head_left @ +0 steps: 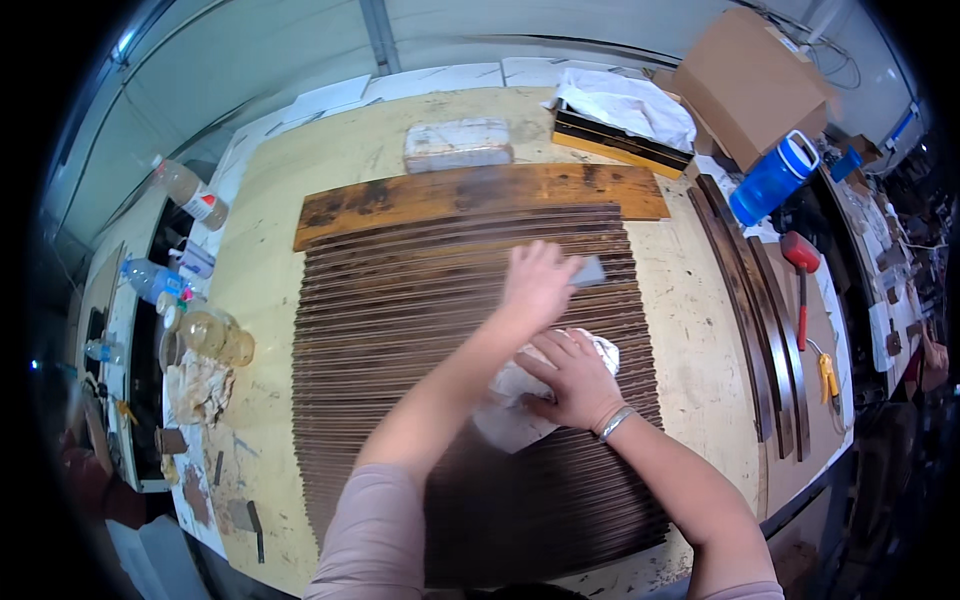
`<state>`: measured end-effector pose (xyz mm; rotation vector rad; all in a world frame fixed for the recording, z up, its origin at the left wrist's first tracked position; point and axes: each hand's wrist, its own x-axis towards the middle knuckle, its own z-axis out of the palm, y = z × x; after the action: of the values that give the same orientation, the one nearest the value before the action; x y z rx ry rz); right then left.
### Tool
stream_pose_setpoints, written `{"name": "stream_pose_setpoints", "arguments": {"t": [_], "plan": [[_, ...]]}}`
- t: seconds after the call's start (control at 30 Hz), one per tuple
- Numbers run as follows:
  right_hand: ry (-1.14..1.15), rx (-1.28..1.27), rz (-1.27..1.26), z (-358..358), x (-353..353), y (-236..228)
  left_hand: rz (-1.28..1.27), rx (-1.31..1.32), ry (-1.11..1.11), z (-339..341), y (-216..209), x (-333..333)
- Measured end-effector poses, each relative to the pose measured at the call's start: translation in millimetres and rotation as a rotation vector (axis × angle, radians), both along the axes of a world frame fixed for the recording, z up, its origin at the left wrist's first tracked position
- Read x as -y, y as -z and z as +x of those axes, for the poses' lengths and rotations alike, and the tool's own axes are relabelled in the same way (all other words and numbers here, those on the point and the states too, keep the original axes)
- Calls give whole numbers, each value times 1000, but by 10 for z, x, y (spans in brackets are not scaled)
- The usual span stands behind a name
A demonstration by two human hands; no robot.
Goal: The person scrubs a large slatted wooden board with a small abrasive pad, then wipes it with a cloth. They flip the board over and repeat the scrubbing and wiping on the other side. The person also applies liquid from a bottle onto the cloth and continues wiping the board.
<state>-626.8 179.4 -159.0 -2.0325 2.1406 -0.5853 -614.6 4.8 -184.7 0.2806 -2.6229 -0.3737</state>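
A wide slatted panel of dark brown wood strips [390, 350] lies in front of me, its ridges running from left to right. My left hand [538, 285] is on the upper middle of it, fingers closed on a small grey rectangular block [590, 271] that sticks out to the right. Closer to me, my right hand [578, 378] presses on a crumpled white cloth [515, 425], its fingers bent around part of it. A silver bracelet circles my right wrist. The left palm hides part of the block.
Behind the panel lie a brown plank [480, 190], a wrapped block [458, 146] and a cloth-topped box [625, 140]. On the right are dark wood strips [770, 330], a blue bottle [775, 180] and a red mallet [801, 255]. Bottles and jars [215, 335] line the left edge.
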Motion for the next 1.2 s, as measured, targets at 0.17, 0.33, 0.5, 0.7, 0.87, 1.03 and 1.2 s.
{"name": "stream_pose_setpoints", "arguments": {"t": [0.17, 0.33, 0.5, 0.7, 0.87, 1.03, 1.2], "plan": [[-18, -26, -52, 37, 21, 84, -120, 6, -271, 1576, -172, 831], [-17, -51, -75, 29, 5, 119, -184, 126, -800, 3289, -120, 1708], [-23, -109, -73, 9, 0, 115, -109, -192, -782, 3105, -197, 1473], [-34, -98, -52, 33, 18, 111, -108, -4, -378, 2359, -208, 1052], [-27, -89, -53, 44, 28, 104, -94, 103, -932, 3249, -25, 1720], [-33, -93, -69, 76, 57, 115, -89, -102, -762, 3399, -39, 1684], [-39, -100, -72, 56, 51, 97, -207, -3, -934, 3378, -69, 1746]]}}
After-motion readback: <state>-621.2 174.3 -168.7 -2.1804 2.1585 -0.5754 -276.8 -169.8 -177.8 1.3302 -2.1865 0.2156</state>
